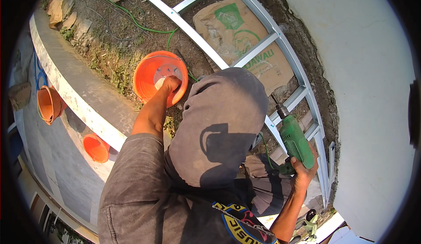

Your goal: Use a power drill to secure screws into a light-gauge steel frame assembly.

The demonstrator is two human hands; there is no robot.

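Note:
My left hand [172, 84] reaches down into an orange bucket [141, 75] with a thin wire handle. Its fingers are mostly hidden inside, and a pale piece shows beside it. Small bluish bits, too small to name surely, lie on the bucket's bottom. In my right hand [305, 168] is a green power drill [294, 138], gripped by the handle. The drill's chuck and bit point up and away from me, beside the silver metal frame [258, 51]. A green cord [266, 149] hangs near its handle.
Inside the metal frame a flattened brown paper sack [276, 62] lies on bare soil. A white wall [364, 90] rises on the right. Left of the bucket runs a curved concrete ledge [83, 79]. Beyond it are more orange buckets [95, 148]. A green cable [131, 18] crosses the dirt.

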